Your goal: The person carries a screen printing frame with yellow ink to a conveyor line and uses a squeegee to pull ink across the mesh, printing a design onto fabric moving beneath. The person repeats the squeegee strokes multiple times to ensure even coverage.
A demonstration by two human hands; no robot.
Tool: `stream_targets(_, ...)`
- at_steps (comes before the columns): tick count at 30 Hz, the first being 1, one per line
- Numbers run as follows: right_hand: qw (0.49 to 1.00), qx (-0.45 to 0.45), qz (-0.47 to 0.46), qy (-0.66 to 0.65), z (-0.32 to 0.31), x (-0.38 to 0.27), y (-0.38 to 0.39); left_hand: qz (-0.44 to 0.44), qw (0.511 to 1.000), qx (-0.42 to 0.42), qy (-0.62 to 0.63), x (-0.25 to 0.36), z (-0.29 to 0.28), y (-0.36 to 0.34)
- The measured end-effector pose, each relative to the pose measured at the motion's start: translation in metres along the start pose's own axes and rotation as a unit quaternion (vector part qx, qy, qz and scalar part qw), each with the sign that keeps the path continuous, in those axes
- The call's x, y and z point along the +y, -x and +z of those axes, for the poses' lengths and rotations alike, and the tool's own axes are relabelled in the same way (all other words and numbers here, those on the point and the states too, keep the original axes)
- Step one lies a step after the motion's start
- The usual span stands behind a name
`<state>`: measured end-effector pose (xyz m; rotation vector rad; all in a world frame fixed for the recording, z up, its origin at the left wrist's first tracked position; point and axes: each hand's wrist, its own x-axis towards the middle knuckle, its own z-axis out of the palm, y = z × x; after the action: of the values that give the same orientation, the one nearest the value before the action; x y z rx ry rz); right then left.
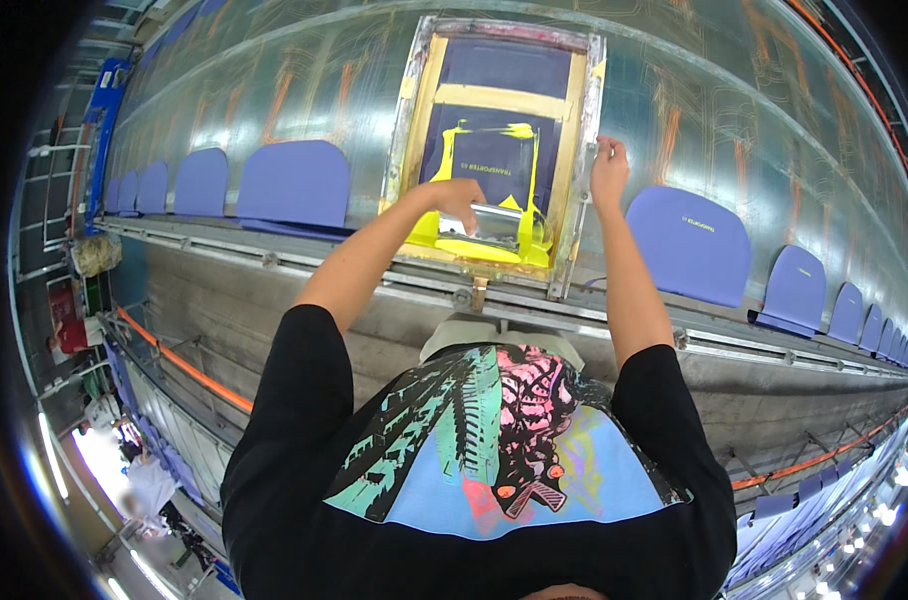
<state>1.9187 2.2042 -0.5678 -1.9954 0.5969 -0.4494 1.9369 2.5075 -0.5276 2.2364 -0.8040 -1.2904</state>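
Squeegee (497,228) in left hand (458,203)

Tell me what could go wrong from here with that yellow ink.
Yellow ink lies around the metal squeegee at the frame's near end, so it might smear onto the left hand gripping it. The right hand is at the right edge of the frame; a bump could shift it. The purple panel to the right might catch a stray drip.
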Motion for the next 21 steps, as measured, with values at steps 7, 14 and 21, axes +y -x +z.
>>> stream_targets(7,0.999,-0.009,0.032,0.035,0.000,0.024,0.008,-0.059,0.935,0.315,-0.152,0.013,-0.059,-0.015)
stream_targets(14,1.000,0.018,0.011,-0.011,0.000,0.032,0.005,0.030,0.814,0.533,-0.228,0.008,0.060,-0.006)
stream_targets(21,0.999,0.002,0.030,0.018,-0.011,0.037,0.031,0.026,0.854,0.484,-0.189,0.006,0.089,0.016)
